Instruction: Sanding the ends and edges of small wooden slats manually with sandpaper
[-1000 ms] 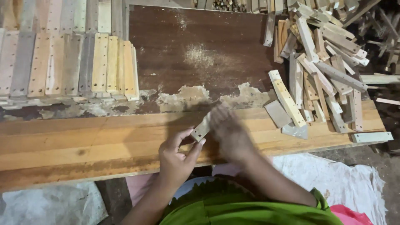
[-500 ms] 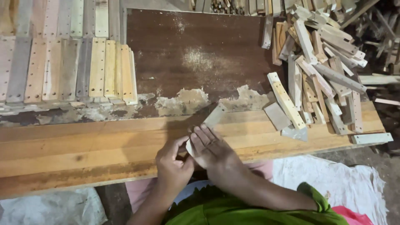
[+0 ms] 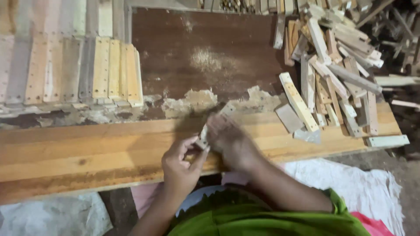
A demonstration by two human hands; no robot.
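Observation:
My left hand pinches the near end of a small flat wooden strip that slants up and away over the plank bench. My right hand lies on top of the strip's middle, blurred by motion, covering most of it. Only the strip's far tip and a bit near my left thumb show. Both hands sit at the front edge of the bench, just above my green sleeve.
A row of drilled wooden slats lies at the back left. A heap of loose wooden strips fills the right side, with one long light strip nearest. Dark board with sawdust behind. White cloth below.
My right hand has slid back and forth along the strip, and is now blurred over its middle. My left hand has kept its hold on the near end.

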